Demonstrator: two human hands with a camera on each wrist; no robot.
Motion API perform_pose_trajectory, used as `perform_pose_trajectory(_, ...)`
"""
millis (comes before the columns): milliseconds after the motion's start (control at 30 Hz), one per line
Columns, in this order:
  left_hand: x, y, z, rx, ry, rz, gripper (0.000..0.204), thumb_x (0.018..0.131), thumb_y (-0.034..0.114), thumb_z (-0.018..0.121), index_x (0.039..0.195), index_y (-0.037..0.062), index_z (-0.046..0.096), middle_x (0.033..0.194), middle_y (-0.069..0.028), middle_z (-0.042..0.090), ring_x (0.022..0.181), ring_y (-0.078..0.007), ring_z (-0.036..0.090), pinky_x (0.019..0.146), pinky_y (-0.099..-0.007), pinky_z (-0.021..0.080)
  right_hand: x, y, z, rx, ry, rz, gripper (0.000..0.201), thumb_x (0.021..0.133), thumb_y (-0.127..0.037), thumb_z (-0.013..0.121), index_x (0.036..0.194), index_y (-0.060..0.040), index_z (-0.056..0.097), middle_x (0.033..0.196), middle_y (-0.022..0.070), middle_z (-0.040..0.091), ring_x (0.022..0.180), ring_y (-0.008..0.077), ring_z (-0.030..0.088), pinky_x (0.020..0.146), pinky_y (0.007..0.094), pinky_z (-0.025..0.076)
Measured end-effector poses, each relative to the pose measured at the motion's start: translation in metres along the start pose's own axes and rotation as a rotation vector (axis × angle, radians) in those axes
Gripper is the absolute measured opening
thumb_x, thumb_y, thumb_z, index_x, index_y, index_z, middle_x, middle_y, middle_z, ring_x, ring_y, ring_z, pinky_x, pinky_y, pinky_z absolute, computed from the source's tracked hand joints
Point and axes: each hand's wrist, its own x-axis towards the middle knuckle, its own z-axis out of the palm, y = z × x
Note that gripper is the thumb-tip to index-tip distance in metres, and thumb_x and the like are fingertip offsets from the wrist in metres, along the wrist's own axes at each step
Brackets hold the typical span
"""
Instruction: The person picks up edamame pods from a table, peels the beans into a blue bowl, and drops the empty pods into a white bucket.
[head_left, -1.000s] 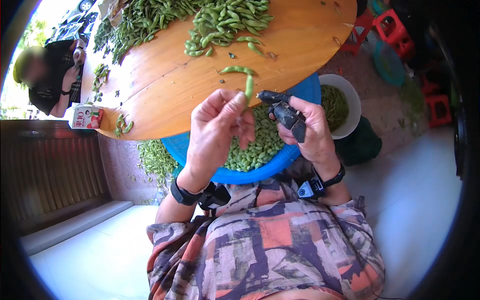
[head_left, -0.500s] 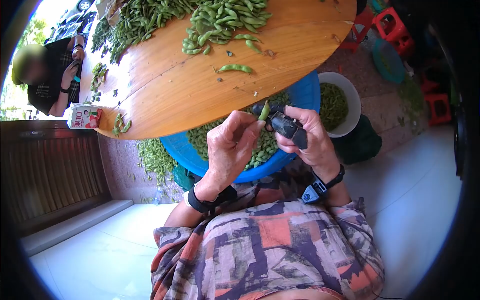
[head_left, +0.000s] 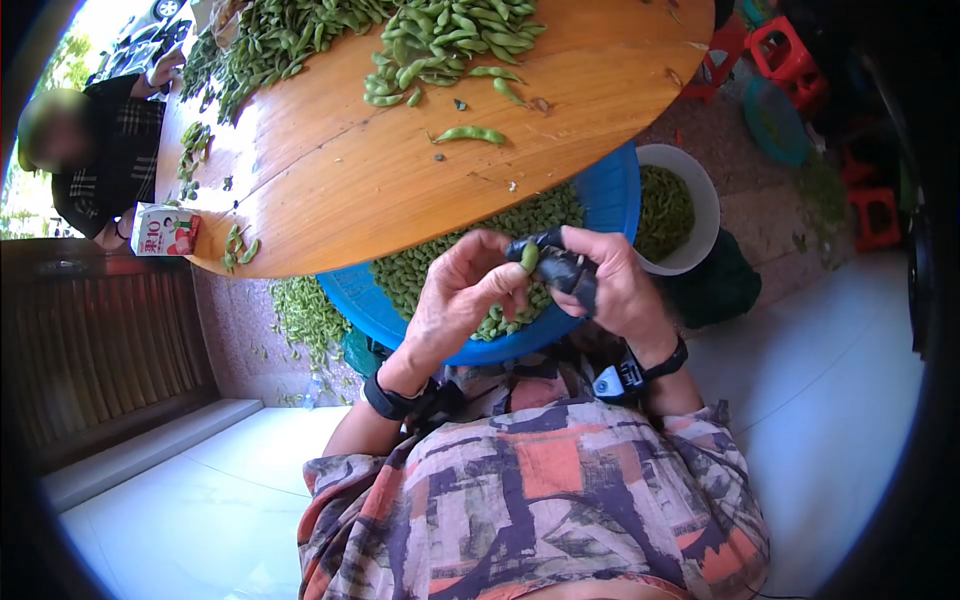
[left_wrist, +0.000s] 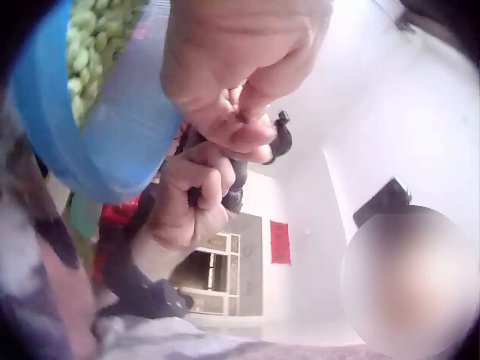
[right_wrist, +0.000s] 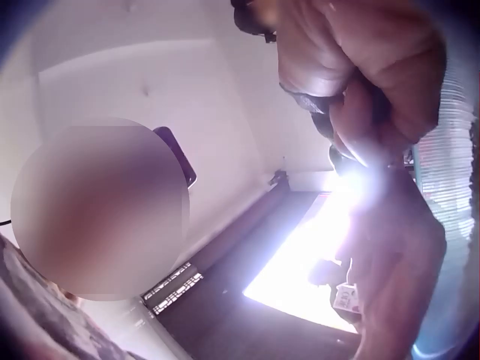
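Over a blue basin (head_left: 345, 312), my left hand (head_left: 450, 295) pinches a green edamame pod (head_left: 529, 258) between thumb and fingers. Black coverings (head_left: 566, 270) wrap the thumb and forefinger of my right hand (head_left: 625, 295), which grips the pod's other end from the right. Shelled green beans (head_left: 415, 285) fill much of the basin below. In the left wrist view both hands meet, and the left fingers hide the pod. One edamame pod (head_left: 470, 134) lies alone on the wooden table (head_left: 330, 200) just beyond the hands.
A large heap of edamame pods (head_left: 455, 40) covers the table's far side. A white bucket (head_left: 708, 205) of green pods or husks stands right of the basin. A drink carton (head_left: 165, 230) sits at the table's left edge, near another person (head_left: 110, 150). Red stools (head_left: 785, 65) stand at right.
My left hand has brought the pod down and right from above the table edge to the right hand's covered fingers. Another pod now lies alone on the table. The other person's arm has shifted.
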Motion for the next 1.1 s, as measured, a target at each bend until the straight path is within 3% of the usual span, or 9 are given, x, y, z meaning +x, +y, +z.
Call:
perform_pose_trajectory(67,0.000,-0.004,0.000,0.253,0.053,0.057,0.020,0.093,0.015,0.066,0.102,0.0009,0.056,0.074,-0.0040,0.064,0.064,-0.0103,0.061,0.054,-0.0240,0.047,0.002,0.003,0.013,-0.407,0.099,-0.164,0.013,0.079,0.003,0.058,0.092,0.0017,0.060,0.072,0.0130,0.053,0.066,0.0187,0.052,0.062,0.0329,0.043)
perform_pose_trajectory(233,-0.004,0.009,0.001,0.934,0.060,0.270,0.020,0.093,0.018,0.064,0.105,0.0012,0.061,0.071,-0.0095,0.061,0.063,-0.0146,0.057,0.060,-0.0279,0.046,-0.001,0.009,0.015,-0.420,0.097,-0.216,0.011,0.076,0.004,0.056,0.087,0.0034,0.057,0.072,0.0169,0.051,0.062,0.0266,0.049,0.061,0.0348,0.042)
perform_pose_trajectory(400,-0.007,0.015,-0.010,0.980,-0.052,0.203,0.026,0.097,0.017,0.058,0.118,0.0039,0.061,0.067,-0.0092,0.060,0.061,-0.0139,0.055,0.060,-0.0291,0.046,-0.002,0.011,0.011,-0.463,0.073,-0.173,0.011,0.073,0.005,0.055,0.084,0.0031,0.057,0.071,0.0178,0.050,0.062,0.0305,0.048,0.059,0.0348,0.041)
perform_pose_trajectory(567,-0.004,-0.002,-0.010,0.257,-0.007,-0.052,0.032,0.101,0.015,0.047,0.128,-0.0015,0.055,0.074,-0.0022,0.059,0.064,-0.0081,0.051,0.061,-0.0249,0.045,0.006,0.019,0.034,-0.614,0.318,-0.381,0.010,0.074,0.005,0.055,0.084,0.0025,0.056,0.074,0.0179,0.053,0.068,0.0385,0.056,0.061,0.0400,0.045)
perform_pose_trajectory(700,0.003,-0.014,0.001,0.032,0.126,0.017,0.033,0.098,0.011,0.042,0.123,-0.0041,0.058,0.079,-0.0004,0.058,0.065,-0.0064,0.048,0.059,-0.0231,0.041,0.008,0.026,0.043,-0.798,0.374,-0.467,0.024,0.067,0.007,0.056,0.091,0.0022,0.055,0.084,0.0191,0.051,0.075,0.0427,0.055,0.064,0.0455,0.047)
perform_pose_trajectory(733,0.003,-0.009,0.005,0.004,0.193,-0.003,0.024,0.088,0.000,0.047,0.107,-0.0057,0.061,0.090,-0.0069,0.063,0.063,-0.0083,0.051,0.058,-0.0233,0.041,0.009,0.026,0.045,-0.797,0.364,-0.471,0.024,0.067,0.007,0.056,0.091,0.0022,0.055,0.084,0.0191,0.051,0.075,0.0427,0.055,0.064,0.0455,0.047)
perform_pose_trajectory(867,0.006,-0.024,0.004,0.615,0.216,0.346,0.017,0.068,-0.017,0.053,0.082,-0.0076,0.049,0.119,-0.0228,0.059,0.074,-0.0192,0.058,0.064,-0.0262,0.046,0.015,0.031,0.046,-0.850,0.393,-0.527,0.030,0.065,0.008,0.056,0.095,0.0028,0.054,0.088,0.0209,0.049,0.077,0.0436,0.055,0.065,0.0468,0.047)
perform_pose_trajectory(967,0.010,-0.028,0.006,0.733,0.194,0.619,0.021,0.073,-0.017,0.051,0.091,-0.0062,0.054,0.112,-0.0183,0.061,0.085,-0.0208,0.059,0.072,-0.0283,0.048,0.017,0.035,0.044,-0.859,0.417,-0.537,0.032,0.065,0.008,0.056,0.097,0.0030,0.055,0.089,0.0210,0.050,0.078,0.0435,0.055,0.065,0.0462,0.047)
perform_pose_trajectory(1100,0.013,-0.052,-0.005,0.601,0.212,0.473,0.021,0.082,-0.009,0.052,0.102,-0.0026,0.056,0.104,-0.0118,0.061,0.088,-0.0178,0.060,0.076,-0.0288,0.048,0.013,0.030,0.042,-0.771,0.466,-0.538,0.027,0.070,0.006,0.057,0.098,0.0026,0.059,0.088,0.0200,0.054,0.077,0.0422,0.057,0.066,0.0441,0.048)
